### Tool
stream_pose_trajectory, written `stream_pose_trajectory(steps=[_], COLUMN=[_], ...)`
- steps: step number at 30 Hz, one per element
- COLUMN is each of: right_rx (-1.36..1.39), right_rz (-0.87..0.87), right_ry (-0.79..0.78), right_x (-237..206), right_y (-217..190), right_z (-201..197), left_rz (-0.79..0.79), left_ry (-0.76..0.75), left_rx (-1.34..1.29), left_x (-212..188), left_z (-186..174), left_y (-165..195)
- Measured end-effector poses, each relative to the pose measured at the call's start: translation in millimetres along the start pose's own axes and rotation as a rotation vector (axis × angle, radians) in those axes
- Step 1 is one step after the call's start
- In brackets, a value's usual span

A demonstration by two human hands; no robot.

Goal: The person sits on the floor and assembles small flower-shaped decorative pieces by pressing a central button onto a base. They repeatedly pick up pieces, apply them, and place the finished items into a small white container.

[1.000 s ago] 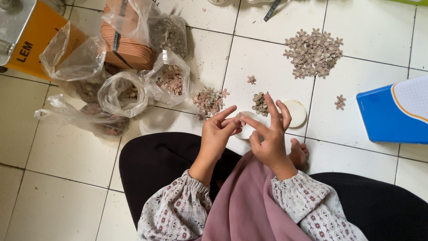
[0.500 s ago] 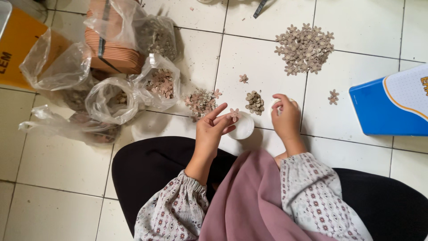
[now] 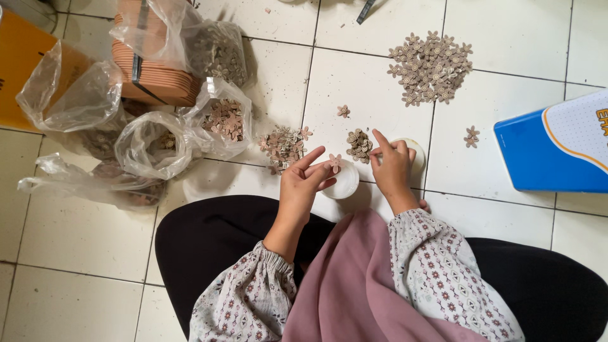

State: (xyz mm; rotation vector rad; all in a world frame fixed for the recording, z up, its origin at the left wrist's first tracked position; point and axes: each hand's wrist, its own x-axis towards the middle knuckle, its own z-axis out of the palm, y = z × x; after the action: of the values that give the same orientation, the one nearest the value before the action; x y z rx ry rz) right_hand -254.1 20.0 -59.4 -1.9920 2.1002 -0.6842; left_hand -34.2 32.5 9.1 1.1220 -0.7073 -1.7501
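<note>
At frame centre my left hand pinches a small flat tan flower-shaped wooden piece by its petals (light, stiff, I judge); right hand fingers curl narrow over a small pile of round tan beads.

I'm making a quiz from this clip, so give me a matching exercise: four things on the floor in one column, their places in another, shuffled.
Things:
1. large pile of flower pieces
2. blue box
3. stack of terracotta saucers
4. single flower piece

Places:
A. right edge of view
B. in the left hand
C. top left, among plastic bags
D. top centre, on a white tile

Pairs: 1-D, 2-A, 3-C, 4-B
</note>
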Motion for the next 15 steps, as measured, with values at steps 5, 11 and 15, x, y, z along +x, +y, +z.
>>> stream_pose_trajectory(steps=[5, 11, 15], right_rx=[-0.003, -0.043, 0.211], right_rz=[-0.008, -0.015, 0.055], right_ry=[0.014, 0.116, 0.252], right_x=[-0.3, 0.7, 0.8], right_y=[-1.0, -1.7, -11.6], right_z=[-1.9, -5.9, -22.0], left_rz=[-0.006, -0.004, 0.018], left_ry=[-0.002, -0.021, -0.038], left_rx=[0.002, -0.014, -0.030], left_x=[0.3, -1.3, -1.5], left_z=[-1.4, 0.7, 2.3], left_y=[-3.0, -1.9, 0.6])
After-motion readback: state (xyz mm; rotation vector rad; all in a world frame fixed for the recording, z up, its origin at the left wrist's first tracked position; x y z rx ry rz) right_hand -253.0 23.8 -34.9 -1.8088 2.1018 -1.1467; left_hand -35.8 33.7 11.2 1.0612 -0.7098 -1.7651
